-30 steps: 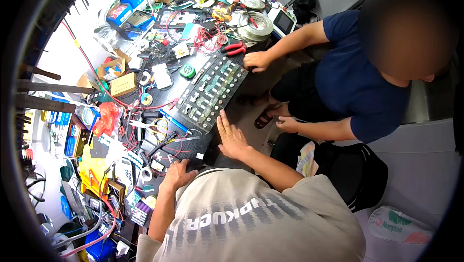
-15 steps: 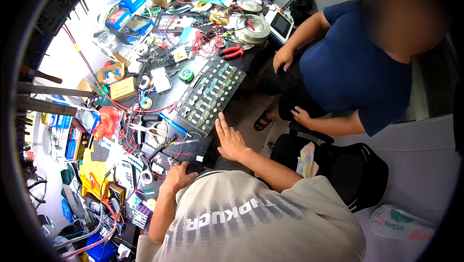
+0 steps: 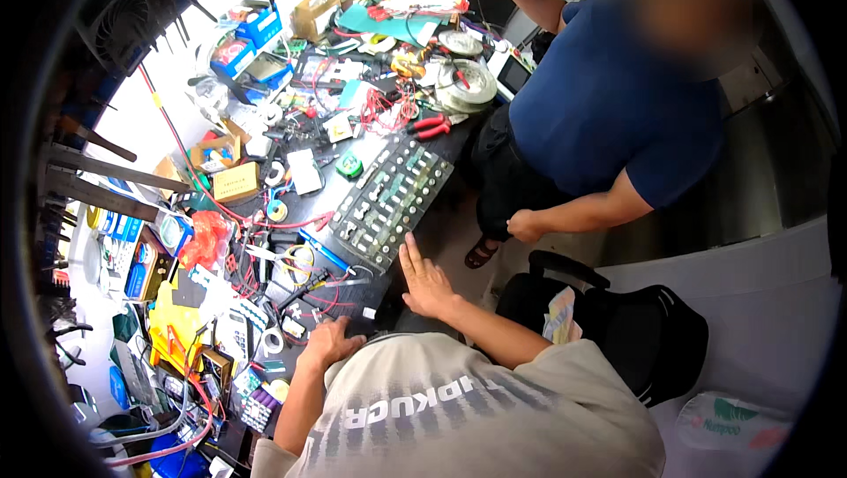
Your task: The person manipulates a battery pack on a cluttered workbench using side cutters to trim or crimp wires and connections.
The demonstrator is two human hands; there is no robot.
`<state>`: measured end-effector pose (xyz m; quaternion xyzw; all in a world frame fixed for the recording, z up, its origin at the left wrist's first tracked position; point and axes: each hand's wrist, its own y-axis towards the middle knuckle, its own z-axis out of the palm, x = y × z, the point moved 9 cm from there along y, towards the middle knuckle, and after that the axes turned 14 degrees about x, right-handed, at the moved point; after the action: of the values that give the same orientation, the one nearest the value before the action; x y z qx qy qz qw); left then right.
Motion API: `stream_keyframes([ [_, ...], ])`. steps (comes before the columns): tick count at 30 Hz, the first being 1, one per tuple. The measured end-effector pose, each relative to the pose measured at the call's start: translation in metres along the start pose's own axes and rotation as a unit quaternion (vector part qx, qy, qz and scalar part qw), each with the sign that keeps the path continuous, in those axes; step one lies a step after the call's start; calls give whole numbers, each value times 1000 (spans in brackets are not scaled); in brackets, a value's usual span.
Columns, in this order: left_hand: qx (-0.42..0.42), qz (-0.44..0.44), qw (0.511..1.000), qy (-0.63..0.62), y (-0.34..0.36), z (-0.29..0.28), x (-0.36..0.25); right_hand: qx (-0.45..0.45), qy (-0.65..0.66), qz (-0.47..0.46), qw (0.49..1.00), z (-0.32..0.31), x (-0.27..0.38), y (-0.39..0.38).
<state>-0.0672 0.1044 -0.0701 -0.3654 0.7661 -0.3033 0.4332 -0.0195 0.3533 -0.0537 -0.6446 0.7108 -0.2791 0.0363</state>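
A dark rectangular board (image 3: pixel 394 203) with rows of round metal terminals and greenish strips lies along the right edge of the cluttered workbench (image 3: pixel 357 306). Close to its near corner is my right hand (image 3: pixel 427 287), fingers stretched out and nothing in them; whether the fingertips touch the board I cannot tell. My left hand (image 3: pixel 330 343) rests at the bench's near edge beside small loose parts, its fingers apart and holding nothing that shows. A blue pen-like tool (image 3: pixel 325 251) lies left of the board, and a green tape measure (image 3: pixel 349 165) sits beyond it.
Red-handled pliers (image 3: pixel 430 127), wire spools (image 3: pixel 468 85), scissors (image 3: pixel 269 253) and a yellow box (image 3: pixel 236 182) crowd the bench. On the right stands a co-worker (image 3: pixel 609 116) in a dark blue shirt. A black chair (image 3: pixel 648 337) is close to my right elbow.
The co-worker has stood up and raised one hand toward the back. My view has shifted slightly, so the bench appears lower. Both my hands keep nearly the same places at the bench edge.
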Motion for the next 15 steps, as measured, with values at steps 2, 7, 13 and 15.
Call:
stream_keyframes([
  [2,0,8,1000,5,3,0,1,15,0,10,1000,-4,2,0],
  [7,25,3,1000,15,12,3,6,-5,-9,6,1000,-11,4,-4],
  [13,23,16,999,16,18,9,17,-15,2,-6,1000,-5,5,-3],
  [15,42,12,999,15,25,12,20,-25,-3,-13,1000,-5,2,-4],
])
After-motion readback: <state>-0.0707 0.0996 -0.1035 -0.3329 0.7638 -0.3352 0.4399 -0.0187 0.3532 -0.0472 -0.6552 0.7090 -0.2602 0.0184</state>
